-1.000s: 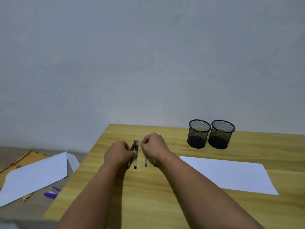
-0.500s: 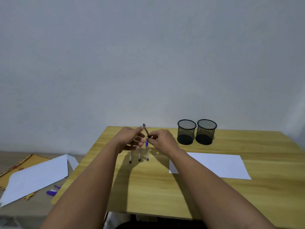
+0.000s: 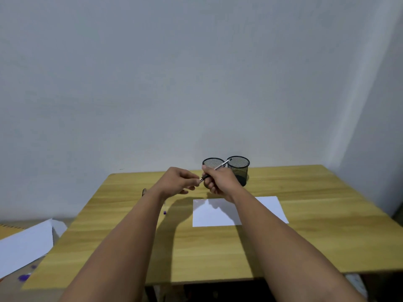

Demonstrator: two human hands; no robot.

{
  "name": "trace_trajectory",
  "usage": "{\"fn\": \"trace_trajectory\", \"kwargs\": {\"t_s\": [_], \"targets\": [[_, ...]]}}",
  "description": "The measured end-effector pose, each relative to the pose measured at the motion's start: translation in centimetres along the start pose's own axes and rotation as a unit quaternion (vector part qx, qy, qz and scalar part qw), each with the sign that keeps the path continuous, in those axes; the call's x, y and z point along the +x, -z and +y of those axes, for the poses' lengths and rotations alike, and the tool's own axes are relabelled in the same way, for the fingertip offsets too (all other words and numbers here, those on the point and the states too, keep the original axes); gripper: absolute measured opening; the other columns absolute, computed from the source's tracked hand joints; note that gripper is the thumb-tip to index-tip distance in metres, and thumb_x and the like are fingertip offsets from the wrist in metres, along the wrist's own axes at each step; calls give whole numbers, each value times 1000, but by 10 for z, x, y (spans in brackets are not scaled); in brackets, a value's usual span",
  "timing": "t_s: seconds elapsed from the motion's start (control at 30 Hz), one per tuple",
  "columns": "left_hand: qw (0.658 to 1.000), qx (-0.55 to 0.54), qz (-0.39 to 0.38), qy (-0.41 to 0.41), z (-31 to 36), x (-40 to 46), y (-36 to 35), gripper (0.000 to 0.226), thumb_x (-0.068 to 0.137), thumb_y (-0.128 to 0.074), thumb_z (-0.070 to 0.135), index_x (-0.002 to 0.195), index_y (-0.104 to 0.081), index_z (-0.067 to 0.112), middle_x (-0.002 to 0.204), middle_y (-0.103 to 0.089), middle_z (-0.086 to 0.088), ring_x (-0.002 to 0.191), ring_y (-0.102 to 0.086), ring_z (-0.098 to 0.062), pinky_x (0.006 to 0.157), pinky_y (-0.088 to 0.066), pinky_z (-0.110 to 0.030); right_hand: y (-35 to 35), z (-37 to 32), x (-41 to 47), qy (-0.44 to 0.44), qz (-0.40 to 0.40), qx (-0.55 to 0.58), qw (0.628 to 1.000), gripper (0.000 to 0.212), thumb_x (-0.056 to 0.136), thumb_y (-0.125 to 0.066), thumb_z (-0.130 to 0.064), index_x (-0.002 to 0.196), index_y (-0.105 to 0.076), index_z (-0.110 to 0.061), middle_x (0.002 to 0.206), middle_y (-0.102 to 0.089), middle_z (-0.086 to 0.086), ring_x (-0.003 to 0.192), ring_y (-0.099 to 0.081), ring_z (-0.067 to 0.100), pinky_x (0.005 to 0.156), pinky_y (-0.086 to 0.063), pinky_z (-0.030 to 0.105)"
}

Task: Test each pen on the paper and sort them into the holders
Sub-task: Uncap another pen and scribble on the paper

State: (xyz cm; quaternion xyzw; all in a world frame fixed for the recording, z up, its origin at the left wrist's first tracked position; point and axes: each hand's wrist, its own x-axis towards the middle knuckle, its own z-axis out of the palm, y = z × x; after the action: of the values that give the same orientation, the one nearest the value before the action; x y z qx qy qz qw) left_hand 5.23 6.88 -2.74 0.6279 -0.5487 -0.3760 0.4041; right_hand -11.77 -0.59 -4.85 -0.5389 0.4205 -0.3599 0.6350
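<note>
My right hand point(image 3: 219, 182) grips a dark pen point(image 3: 216, 169) with a silver barrel, held up above the table and slanting toward the holders. My left hand point(image 3: 179, 181) pinches the pen's near end, likely its cap. Two black mesh holders point(image 3: 239, 168) stand side by side at the back of the table, the left one point(image 3: 212, 162) partly behind my right hand. A white sheet of paper point(image 3: 218, 212) lies flat below my right wrist. Other pens lie under my left forearm: a dark tip point(image 3: 144, 192) and a purple cap end point(image 3: 164, 212) show.
The wooden table point(image 3: 305, 225) stands against a grey wall. On the floor to the left lie white sheets point(image 3: 24, 245), a yellow envelope edge and small purple pieces point(image 3: 24, 277).
Both hands have lifted the pen off the table and carried it right, toward the holders. The view has pulled back and up, and the other pens stay on the table.
</note>
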Motion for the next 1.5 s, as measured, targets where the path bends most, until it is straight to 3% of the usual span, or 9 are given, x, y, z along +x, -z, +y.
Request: {"fn": "trace_trajectory", "kwargs": {"t_s": [0.23,0.57,0.67,0.9,1.0,1.1,1.23,1.33,1.5], "targets": [[998,62,-3,-32,-1,11,-22,23,93,-73,23,76,-77,7,67,-70,-3,61,-53,-15,65,-47,-32,12,7,9,-24,5,83,996,32,107,-68,-27,82,-70,-7,52,-53,-5,40,-42,4,39,-33,14],[994,104,-31,-9,5,28,-23,29,98,-66,25,86,-77,0,64,-67,2,63,-62,-13,71,-61,-36,43,-14,39,-34,184,155,970,26,98,-59,-12,72,-61,-11,50,-36,-2,33,-23,8,36,-17,17],[986,164,26,4,-23,27,7,25,95,-70,29,80,-79,11,64,-71,7,64,-62,-11,69,-57,-34,88,-37,32,-30,159,180,970,32,107,-59,-23,76,-60,-13,50,-37,-7,39,-26,5,35,-21,16],[871,477,108,44,-62,38,-1,21,93,-59,34,97,-78,26,98,-73,3,92,-66,-22,72,-49,-32,84,-24,10,3,112,16,994,22,103,-68,-26,87,-74,-12,67,-72,1,46,-53,7,41,-40,16],[827,548,123,38,-80,37,-11,25,97,-53,32,106,-76,26,109,-68,0,106,-59,-26,88,-47,-40,81,3,13,42,147,-16,988,28,103,-71,-25,78,-69,-12,64,-69,6,41,-53,8,39,-40,17],[805,574,146,31,-92,36,-14,31,100,-48,34,114,-73,26,119,-63,-2,114,-54,-27,89,-45,-41,77,26,16,59,158,-4,986,23,106,-66,-20,86,-70,-9,66,-69,8,43,-53,12,40,-40,19],[822,532,188,-76,-93,27,-24,37,97,-50,44,122,-71,26,122,-65,0,114,-54,-27,90,-48,-43,64,53,15,64,148,9,987,17,103,-65,-15,94,-74,-3,69,-75,1,50,-56,14,50,-45,28],[838,511,105,-157,-86,14,-40,45,98,-43,50,130,-66,29,134,-63,9,124,-49,-19,98,-47,-39,55,72,18,73,128,5,989,26,103,-69,-24,91,-71,-1,72,-71,8,60,-56,20,53,-43,31],[856,493,11,-156,-96,5,-48,63,97,-39,61,146,-53,24,154,-48,11,149,-30,-14,116,-32,-34,54,96,24,81,111,-41,990,39,104,-70,-36,82,-67,-4,66,-67,10,60,-57,22,53,-44,31]]}}
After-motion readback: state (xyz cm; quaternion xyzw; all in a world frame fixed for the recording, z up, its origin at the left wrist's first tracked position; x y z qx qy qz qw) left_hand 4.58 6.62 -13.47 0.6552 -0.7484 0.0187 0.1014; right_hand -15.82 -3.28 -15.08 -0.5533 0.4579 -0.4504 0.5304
